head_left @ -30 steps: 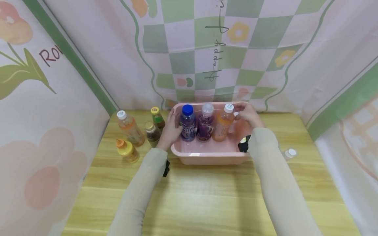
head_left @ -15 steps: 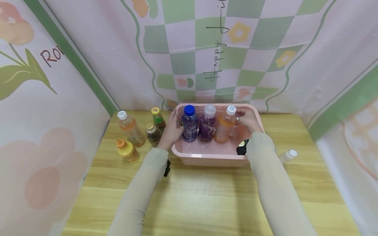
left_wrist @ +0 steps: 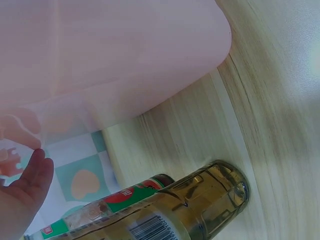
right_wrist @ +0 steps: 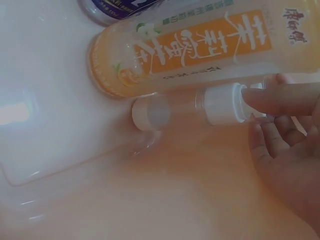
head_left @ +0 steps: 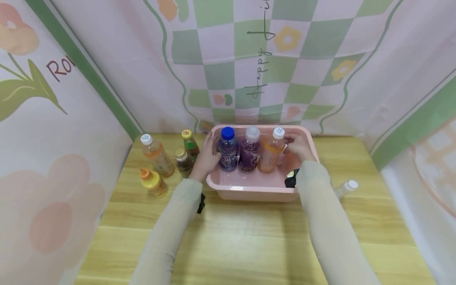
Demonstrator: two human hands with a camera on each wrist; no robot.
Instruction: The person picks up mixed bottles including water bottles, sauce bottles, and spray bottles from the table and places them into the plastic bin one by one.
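Note:
My left hand is at the left rim of the pink plastic tub, with fingers outside the wall and the thumb inside. In the right wrist view, my right hand pinches the white top of a small clear bottle between thumb and fingers. This bottle stands inside the tub, beside an orange-labelled tea bottle. To the left of that are a purple drink bottle and a blue-capped bottle, lined up in a row.
Left of the tub stand another tea bottle, a yellow squeeze bottle, a brown bottle and a green-labelled bottle. Another small clear bottle is on the table at right, partly behind the right sleeve.
My right hand has come down and slightly left into the tub with the small clear bottle, close against the tea bottle. The left hand has stayed at the rim.

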